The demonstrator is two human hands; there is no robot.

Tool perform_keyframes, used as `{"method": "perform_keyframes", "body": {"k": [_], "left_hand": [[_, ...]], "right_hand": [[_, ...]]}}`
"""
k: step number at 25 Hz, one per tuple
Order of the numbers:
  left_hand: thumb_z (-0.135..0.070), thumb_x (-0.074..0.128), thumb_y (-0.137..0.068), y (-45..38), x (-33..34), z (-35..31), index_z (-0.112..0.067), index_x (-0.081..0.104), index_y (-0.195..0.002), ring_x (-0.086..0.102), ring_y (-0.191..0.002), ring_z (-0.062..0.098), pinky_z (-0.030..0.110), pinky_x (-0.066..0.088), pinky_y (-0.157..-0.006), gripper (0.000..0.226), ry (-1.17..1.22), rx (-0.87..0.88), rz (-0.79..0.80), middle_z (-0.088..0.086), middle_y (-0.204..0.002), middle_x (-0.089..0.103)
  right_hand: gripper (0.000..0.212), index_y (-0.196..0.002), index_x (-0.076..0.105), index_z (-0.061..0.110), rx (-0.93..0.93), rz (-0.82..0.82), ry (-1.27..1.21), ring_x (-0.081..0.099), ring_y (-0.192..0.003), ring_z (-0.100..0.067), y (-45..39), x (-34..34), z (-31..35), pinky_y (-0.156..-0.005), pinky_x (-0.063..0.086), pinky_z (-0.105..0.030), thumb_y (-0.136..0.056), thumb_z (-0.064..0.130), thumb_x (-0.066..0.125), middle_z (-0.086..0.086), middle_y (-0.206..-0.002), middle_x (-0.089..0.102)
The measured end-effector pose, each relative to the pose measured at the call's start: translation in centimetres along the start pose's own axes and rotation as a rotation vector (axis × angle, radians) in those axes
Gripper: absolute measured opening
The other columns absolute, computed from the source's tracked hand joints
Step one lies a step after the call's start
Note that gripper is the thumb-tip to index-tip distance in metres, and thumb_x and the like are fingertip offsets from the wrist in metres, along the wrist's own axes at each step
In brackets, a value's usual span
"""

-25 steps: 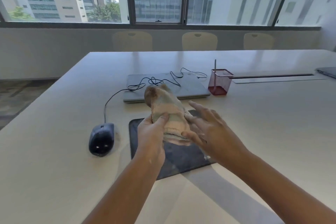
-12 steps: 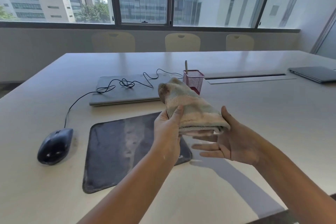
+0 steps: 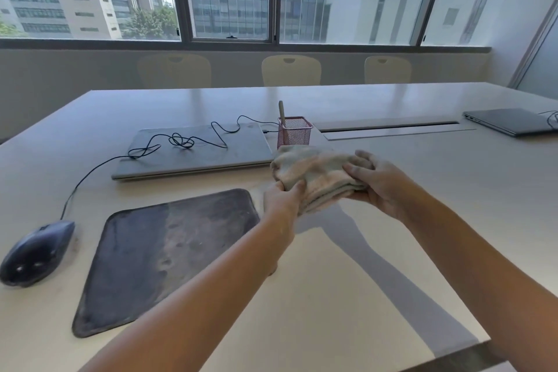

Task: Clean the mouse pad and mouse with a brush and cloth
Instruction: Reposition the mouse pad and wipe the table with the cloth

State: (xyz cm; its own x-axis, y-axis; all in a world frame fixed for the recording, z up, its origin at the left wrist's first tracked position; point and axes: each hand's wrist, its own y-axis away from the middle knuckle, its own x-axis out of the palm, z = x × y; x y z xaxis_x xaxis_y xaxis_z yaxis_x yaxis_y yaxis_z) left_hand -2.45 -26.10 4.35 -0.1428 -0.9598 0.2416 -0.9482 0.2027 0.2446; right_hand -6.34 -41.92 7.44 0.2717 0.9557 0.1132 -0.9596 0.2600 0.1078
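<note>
A folded beige cloth (image 3: 314, 174) is held over the table, to the right of the mouse pad. My left hand (image 3: 282, 198) grips its near left end with the thumb on top. My right hand (image 3: 374, 183) grips its right end, fingers curled over it. The dark, dusty mouse pad (image 3: 169, 254) lies flat at the left. A dark wired mouse (image 3: 36, 252) sits left of the pad. A brush handle (image 3: 281, 112) sticks up out of a pink mesh cup (image 3: 294, 131) behind the cloth.
A closed grey laptop (image 3: 196, 149) lies behind the pad with the mouse cable (image 3: 178, 140) coiled on it. A second laptop (image 3: 510, 121) sits at the far right. The table edge (image 3: 453, 353) runs near my right arm. Chairs (image 3: 291, 69) stand at the far side.
The cloth has moved right, off the mouse pad, and lower toward the table. My right hand, open under the cloth before, now grips its right end. The view has turned right.
</note>
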Motion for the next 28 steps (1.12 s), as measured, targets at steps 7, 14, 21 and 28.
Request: {"method": "perform_keyframes", "body": {"k": [7, 14, 21, 28], "left_hand": [[-0.010, 0.056, -0.089, -0.5, 2.7, 2.7, -0.007, 0.046, -0.129, 0.052, -0.116, 0.029, 0.030, 0.041, -0.096, 0.041, -0.129, -0.019, -0.173, 0.011, -0.127, 0.054], [-0.010, 0.036, -0.093, -2.8, 6.0, 3.1, -0.004, 0.014, -0.145, 0.004, -0.144, 0.023, 0.033, 0.004, -0.118, 0.057, -1.098, 0.594, -0.025, 0.010, -0.155, 0.011], [-0.026, 0.010, -0.098, -6.4, 5.5, 7.3, -0.008, 0.000, -0.147, -0.014, -0.143, 0.017, 0.032, -0.008, -0.117, 0.053, -1.448, 0.508, 0.077, 0.007, -0.156, -0.008], [-0.028, 0.010, -0.097, -7.4, 5.4, 7.7, -0.006, 0.005, -0.147, -0.009, -0.144, 0.017, 0.029, -0.010, -0.113, 0.054, -1.496, 0.528, 0.111, 0.008, -0.157, -0.002]], "right_hand": [[0.064, -0.145, 0.027, 0.019, -0.099, -0.096, 0.743, 0.052, -0.119, -0.028, -1.6, -4.5, -2.9, -0.095, 0.047, -0.039, -0.089, 0.018, 0.060, -0.012, -0.139, 0.047], [0.044, -0.143, 0.035, 0.015, -0.486, -0.104, 1.150, 0.013, -0.145, -0.017, -4.4, -3.7, -3.3, -0.114, 0.018, -0.033, -0.100, 0.025, 0.034, -0.003, -0.156, 0.019], [0.049, -0.147, 0.026, 0.016, -0.304, 0.018, 1.269, 0.014, -0.144, -0.010, -6.6, -2.9, -8.7, -0.118, 0.008, -0.030, -0.101, 0.035, 0.023, -0.003, -0.156, 0.024], [0.045, -0.142, 0.036, 0.015, -0.276, -0.015, 1.278, 0.019, -0.143, -0.011, -6.0, -2.6, -8.5, -0.117, 0.010, -0.029, -0.101, 0.032, 0.025, -0.002, -0.154, 0.028]]}}
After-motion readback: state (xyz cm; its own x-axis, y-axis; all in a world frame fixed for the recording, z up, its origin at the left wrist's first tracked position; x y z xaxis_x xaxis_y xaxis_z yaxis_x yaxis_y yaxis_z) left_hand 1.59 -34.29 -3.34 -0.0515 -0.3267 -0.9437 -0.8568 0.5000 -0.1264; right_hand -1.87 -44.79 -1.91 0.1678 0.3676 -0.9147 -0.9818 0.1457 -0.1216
